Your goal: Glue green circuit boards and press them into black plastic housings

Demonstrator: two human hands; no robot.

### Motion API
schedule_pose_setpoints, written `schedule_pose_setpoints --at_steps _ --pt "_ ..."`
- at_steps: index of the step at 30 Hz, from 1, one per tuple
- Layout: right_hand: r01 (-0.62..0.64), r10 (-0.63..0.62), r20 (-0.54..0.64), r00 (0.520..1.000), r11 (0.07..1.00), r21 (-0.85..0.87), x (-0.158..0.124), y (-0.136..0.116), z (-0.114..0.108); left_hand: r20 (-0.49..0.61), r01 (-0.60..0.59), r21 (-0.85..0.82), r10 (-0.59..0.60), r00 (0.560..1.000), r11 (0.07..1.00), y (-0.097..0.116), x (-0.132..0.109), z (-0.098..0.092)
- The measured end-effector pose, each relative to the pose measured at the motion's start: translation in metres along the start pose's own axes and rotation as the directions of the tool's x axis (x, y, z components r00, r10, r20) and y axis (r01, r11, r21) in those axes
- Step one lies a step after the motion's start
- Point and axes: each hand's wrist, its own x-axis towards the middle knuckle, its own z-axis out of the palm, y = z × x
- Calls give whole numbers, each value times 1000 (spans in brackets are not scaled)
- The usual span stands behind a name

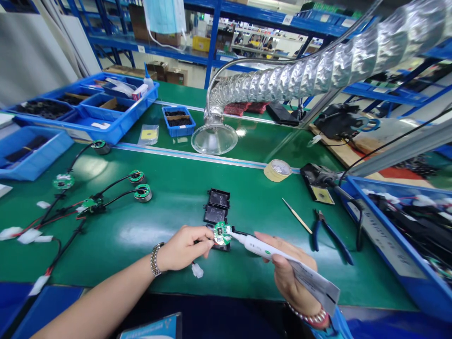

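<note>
My left hand [185, 248] pinches the edge of a small round green circuit board [221, 233] between thumb and fingers. In my right hand [294, 273] lies a white glue tube [282, 258], its narrow nozzle pointing left and meeting the board's right side, where some white material shows. Behind the board, two open black plastic cases [216, 214] lie on the green mat; another dark piece is partly hidden under the board. A white connector [197, 270] rests just below my left hand. Whether glue is flowing cannot be made out.
Wired round boards [92, 203] spread across the left. Blue pliers [330, 235], a thin pointed stick [296, 215] and a tape roll [277, 170] lie at right, beside a blue bin [399, 263]. A silver duct's clear hood [214, 139] hangs over the mat's far part.
</note>
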Motion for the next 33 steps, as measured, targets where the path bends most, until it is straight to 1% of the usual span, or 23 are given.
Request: schedule_pose_setpoints --at_steps 4,9,15,18,22,26,29,33 --pt "14 -14 -18 1000 1000 25 -4 2 -2 3 15 -17 -15 1000 1000 0 0 0" --pt "81 -81 -1 997 995 55 -7 3 -2 11 35 -55 -34 999 998 1 0 0" --pt "77 -78 9 997 996 44 -6 -1 -5 7 40 -77 -40 999 996 4 0 1" --pt "94 -95 6 995 995 28 -5 -5 -2 4 35 -92 -35 999 995 5 -1 2" --pt "132 -132 10 991 990 57 0 -11 6 7 23 -94 -22 1000 995 6 -1 2" --pt "173 -175 39 984 984 51 5 -14 9 7 25 -94 -24 1000 995 7 -1 2" --pt "162 -163 63 985 987 19 6 -16 5 6 18 -102 -18 1000 995 8 -1 1" --pt "147 -146 47 988 989 -15 2 -13 -1 1 18 -103 -18 1000 994 8 -1 1"
